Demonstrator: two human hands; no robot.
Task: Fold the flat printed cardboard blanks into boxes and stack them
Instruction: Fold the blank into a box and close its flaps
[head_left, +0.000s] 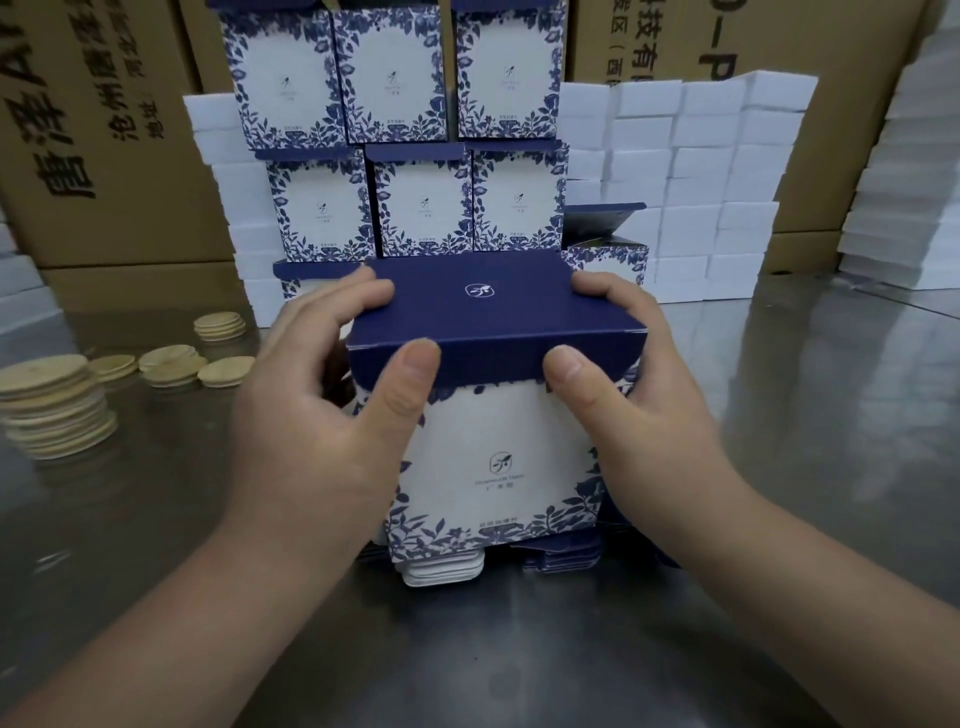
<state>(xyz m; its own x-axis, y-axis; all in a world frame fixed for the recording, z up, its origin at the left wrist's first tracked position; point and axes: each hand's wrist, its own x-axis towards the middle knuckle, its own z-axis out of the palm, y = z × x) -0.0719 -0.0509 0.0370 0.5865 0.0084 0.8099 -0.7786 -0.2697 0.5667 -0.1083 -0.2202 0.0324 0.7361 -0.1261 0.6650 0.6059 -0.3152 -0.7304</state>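
While the lid (493, 306) is being pressed down, both hands grip one box (493, 447) at frame centre. The left hand (322, 405) grasps its left top corner and the right hand (639, 395) the right. Each thumb sits on the lid's front flap and the fingers curl over the navy top. Likely reason for the grip: squeeze the flap flat and tuck it in, with the sides braced so the box keeps square. The flap edge overlaps the white front face, so it looks not yet tucked.

The box stands upright on a pile of flat blanks (561, 558) at lower centre, which lies on the steel bench (156, 571). That keeps the next blank right under the hands.

The stack of finished boxes (415, 208) rises just behind in three rows, printed faces forward, within easy reach for stacking.

Containers:
- Held box: nearly closed, contents not visible.
- Stacked boxes: lids down, some flaps poking out, insides hidden.
- Open box (602, 228) at centre right: lid up, interior dark, cannot tell what it holds.
- Brown cartons (104, 130) at upper left: shut.

Wooden discs (52, 405) are piled at left. White blocks (701, 182) are stacked at upper right.
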